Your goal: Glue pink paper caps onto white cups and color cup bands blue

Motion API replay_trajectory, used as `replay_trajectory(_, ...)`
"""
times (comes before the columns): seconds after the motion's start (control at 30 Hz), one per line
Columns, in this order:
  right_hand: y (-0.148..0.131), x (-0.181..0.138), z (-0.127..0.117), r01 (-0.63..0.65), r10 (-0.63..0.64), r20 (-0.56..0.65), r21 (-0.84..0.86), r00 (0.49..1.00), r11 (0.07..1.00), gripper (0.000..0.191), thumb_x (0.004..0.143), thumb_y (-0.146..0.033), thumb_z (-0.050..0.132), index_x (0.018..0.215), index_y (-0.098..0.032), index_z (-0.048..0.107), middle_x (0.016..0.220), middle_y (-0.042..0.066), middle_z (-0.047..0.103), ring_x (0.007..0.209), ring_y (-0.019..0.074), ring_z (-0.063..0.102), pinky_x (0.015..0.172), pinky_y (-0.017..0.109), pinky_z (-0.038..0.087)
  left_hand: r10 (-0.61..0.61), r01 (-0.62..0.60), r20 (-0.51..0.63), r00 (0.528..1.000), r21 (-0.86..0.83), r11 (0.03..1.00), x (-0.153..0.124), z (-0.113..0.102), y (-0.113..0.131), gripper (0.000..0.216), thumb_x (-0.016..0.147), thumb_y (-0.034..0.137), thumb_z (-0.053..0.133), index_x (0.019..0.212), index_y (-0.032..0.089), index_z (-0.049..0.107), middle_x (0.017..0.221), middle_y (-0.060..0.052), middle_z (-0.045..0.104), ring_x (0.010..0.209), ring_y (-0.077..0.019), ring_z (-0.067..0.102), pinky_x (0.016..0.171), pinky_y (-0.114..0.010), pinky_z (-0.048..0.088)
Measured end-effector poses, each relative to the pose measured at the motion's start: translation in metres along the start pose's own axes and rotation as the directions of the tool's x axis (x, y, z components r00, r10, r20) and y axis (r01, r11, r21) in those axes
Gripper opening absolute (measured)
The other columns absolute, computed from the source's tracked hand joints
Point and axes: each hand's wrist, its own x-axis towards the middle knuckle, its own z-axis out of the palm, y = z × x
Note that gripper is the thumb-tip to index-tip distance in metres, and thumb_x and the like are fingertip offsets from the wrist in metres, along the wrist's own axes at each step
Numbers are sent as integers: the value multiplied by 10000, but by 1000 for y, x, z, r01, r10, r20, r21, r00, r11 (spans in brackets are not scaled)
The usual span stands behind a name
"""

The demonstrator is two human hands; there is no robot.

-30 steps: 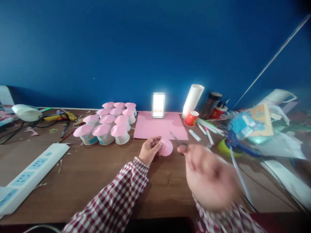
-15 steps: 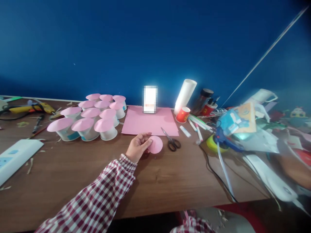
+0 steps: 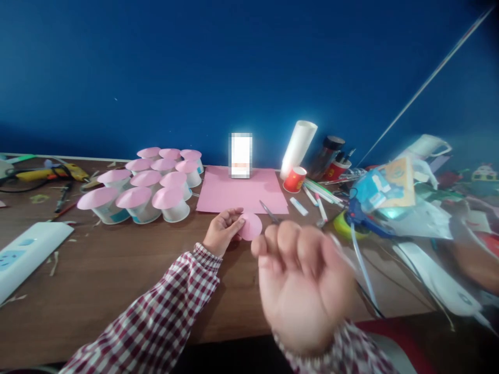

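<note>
My left hand (image 3: pixel 222 231) pinches a small pink paper circle (image 3: pixel 251 226) just above the wooden table (image 3: pixel 117 275), in front of a pink paper sheet (image 3: pixel 241 189). Close to the camera, my right hand (image 3: pixel 302 283) is raised with its palm facing me, fingers loosely bent and nothing in it. Behind that hand lie scissors (image 3: pixel 268 211) with only the blades showing. Both sleeves are red-and-white check.
Several white cups with pink paper tops (image 3: pixel 146 189) stand at the left. A white power strip (image 3: pixel 27 249) lies at the far left. A red cup (image 3: pixel 294 179), a white roll (image 3: pixel 298 145), markers (image 3: pixel 319 202) and a glue gun (image 3: pixel 360 215) crowd the cluttered right side.
My right hand set the scissors down beside the pink circle, dropped out of view, and has now risen again close to the camera. The left hand keeps hold of the circle.
</note>
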Motion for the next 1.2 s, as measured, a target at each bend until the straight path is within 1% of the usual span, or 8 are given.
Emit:
replay_trajectory(0.17,51,40,-34,-234,363,-211,464,908,854,346,816,-389,447,576,-211,272,549,-73,281,488,85,369,788,367,499,-15,14,18,1000,27,1000,-1,1,0,496,678,337,698,1085,106,531,734,-11,604,473,-38,502,419,-158,438)
replay_trajectory(0.37,86,57,-65,-239,285,-245,200,927,950,261,821,-446,453,706,-212,447,702,-17,493,702,136,555,837,401,492,2,-4,35,999,64,998,0,-1,-3,487,699,358,675,1085,105,518,710,-6,597,442,-40,491,423,-173,422)
replay_trajectory(0.43,89,61,-68,-147,127,-127,-162,984,976,263,799,-463,508,860,-207,519,902,41,568,879,186,571,869,424,469,10,-14,54,998,72,997,0,-1,-4,497,697,362,674,1094,109,513,695,-2,596,444,-48,495,432,-182,423)
replay_trajectory(0.53,89,64,-68,197,-6,286,-646,958,737,563,662,-469,687,1133,-215,511,1173,108,541,1144,289,455,979,496,357,24,-30,83,996,68,997,0,-2,-5,501,690,353,682,1102,121,516,729,-15,618,488,-61,522,467,-189,431)
replay_trajectory(0.6,89,63,-66,385,41,492,-728,870,567,700,607,-443,747,1216,-227,477,1159,109,569,1203,322,397,1009,533,298,38,-43,89,995,58,997,0,-2,-5,480,690,338,684,1092,130,524,782,-28,634,550,-70,551,505,-187,442)
replay_trajectory(0.7,91,61,-63,449,104,560,-750,822,486,653,666,-378,729,1243,-233,460,1052,90,626,1125,289,481,986,515,328,30,-33,94,995,36,999,-1,-1,-5,470,687,331,686,1084,136,528,802,-33,645,612,-86,576,536,-186,450)
replay_trajectory(1.07,103,101,-144,-69,254,177,-678,951,732,343,748,-284,618,1056,-147,558,820,38,624,679,138,603,632,292,510,-77,80,85,993,-33,996,-3,8,3,529,628,306,733,1070,113,516,733,-13,624,595,-93,590,584,-226,503)
replay_trajectory(1.2,100,102,-143,-278,437,168,-563,884,778,354,775,-368,587,1052,-148,575,831,61,648,635,138,600,507,252,486,-70,74,86,994,-39,997,-2,7,2,523,634,308,726,1068,113,508,683,8,606,553,-87,583,559,-219,497)
